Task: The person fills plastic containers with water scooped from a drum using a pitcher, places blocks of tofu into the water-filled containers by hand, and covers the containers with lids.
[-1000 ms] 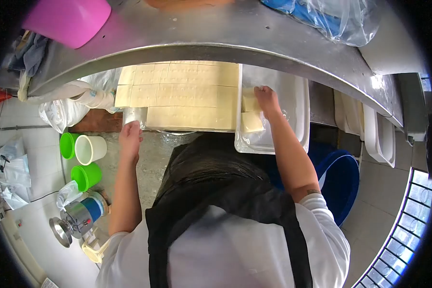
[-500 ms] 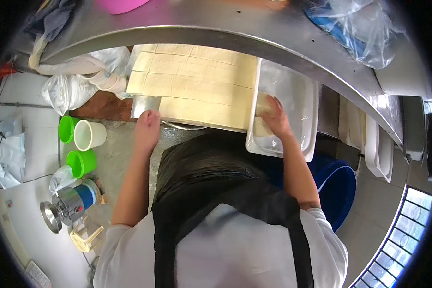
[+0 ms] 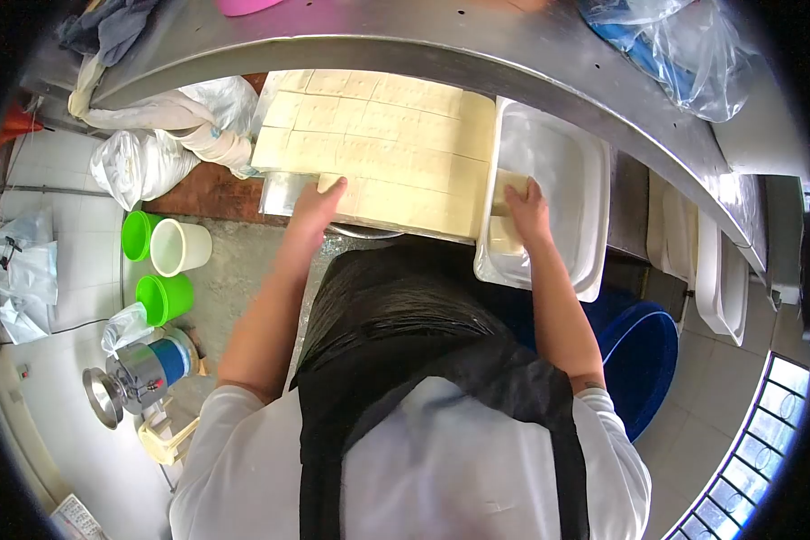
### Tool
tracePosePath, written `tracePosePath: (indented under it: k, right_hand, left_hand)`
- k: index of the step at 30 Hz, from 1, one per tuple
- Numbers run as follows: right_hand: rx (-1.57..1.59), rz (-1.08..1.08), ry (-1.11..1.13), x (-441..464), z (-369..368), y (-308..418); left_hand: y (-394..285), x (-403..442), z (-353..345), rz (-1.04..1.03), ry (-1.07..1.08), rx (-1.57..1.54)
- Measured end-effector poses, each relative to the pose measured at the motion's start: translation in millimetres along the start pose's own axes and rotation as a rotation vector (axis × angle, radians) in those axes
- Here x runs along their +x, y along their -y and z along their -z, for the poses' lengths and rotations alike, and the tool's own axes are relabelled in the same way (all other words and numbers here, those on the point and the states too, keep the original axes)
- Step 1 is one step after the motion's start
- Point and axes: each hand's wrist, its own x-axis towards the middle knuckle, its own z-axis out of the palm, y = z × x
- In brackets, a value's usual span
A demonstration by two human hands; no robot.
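Observation:
A pale yellow slab of what looks like tofu (image 3: 405, 135), scored into blocks, lies on a metal sheet (image 3: 283, 191) whose bare front-left corner shows. My left hand (image 3: 311, 214) is at the slab's front-left block, one digit stretched over its edge and the other fingers partly hidden. To the right stands a deep white tub (image 3: 558, 243). Inside it, at the left wall, my right hand (image 3: 529, 218) has its fingers around a tofu block (image 3: 506, 183). A second tofu block (image 3: 506, 236) lies nearer me, beside that hand.
A steel shelf edge (image 3: 405, 56) curves above the slab's far side. Below right of the tub is a blue barrel (image 3: 643, 360). Green pails (image 3: 165, 300) and a white pail (image 3: 180, 247) stand on the floor at left. Plastic bags (image 3: 139, 166) sit beyond them.
My left hand has moved right, from above the bare metal corner to the slab's front-left block. My right hand stays at the block in the tub, its fingers drawn closer. The view has shifted slightly.

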Motion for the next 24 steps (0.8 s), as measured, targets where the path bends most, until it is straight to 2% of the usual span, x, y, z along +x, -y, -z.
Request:
tracePosePath:
  k: [1,2,4,5,7,8,10,14,16,17,19,20,22,24]
  right_hand:
    - [0.007,0.031,-0.059,1.4,-3.5,-4.8]
    - [0.008,0.030,-0.061,3.0,-8.0,-9.0]
    - [0.074,-0.031,-0.191,8.5,-14.9,-14.2]
    - [0.075,-0.031,-0.194,11.7,-12.9,-15.2]
    - [0.338,-0.065,0.062,12.5,-3.8,-10.4]
    - [0.338,-0.065,0.061,11.7,-2.1,-7.7]
    - [0.424,-0.152,0.043,6.3,-0.2,3.3]
    - [0.459,-0.090,0.047,21.2,-10.2,-21.7]
    - [0.541,-0.081,0.096,12.5,-1.5,-5.5]
    - [0.537,-0.076,0.098,14.6,-4.8,-8.1]
    - [0.526,-0.082,-0.065,17.2,-13.7,-12.0]
    - [0.521,-0.077,-0.060,18.9,-12.2,-15.1]
    - [0.283,-0.127,-0.035,12.9,-3.2,-6.8]
    - [0.336,-0.126,-0.031,12.8,-1.5,-6.7]
  left_hand:
    - [-14.1,-6.6,0.8,0.128,0.000,-0.129]
    - [-13.1,-0.5,3.1,0.127,0.001,-0.128]
    - [-8.6,19.7,10.7,0.399,0.069,-0.178]
    - [-2.6,23.1,11.4,0.397,0.070,-0.177]
    - [10.9,25.2,11.2,0.219,0.201,-0.090]
    - [19.6,26.0,9.5,0.218,0.202,-0.090]
    - [39.8,30.4,6.6,-0.090,0.178,-0.147]
    - [51.0,38.9,16.1,-0.064,0.238,-0.191]
    - [33.5,29.3,19.3,0.108,0.214,-0.136]
    - [25.7,27.3,19.4,0.107,0.212,-0.142]
    - [17.1,28.5,19.9,0.263,0.193,-0.236]
    - [17.8,29.4,19.7,0.263,0.188,-0.244]
    - [18.5,30.5,20.2,0.253,0.234,-0.226]
    - [18.0,25.3,22.9,0.230,0.202,-0.233]
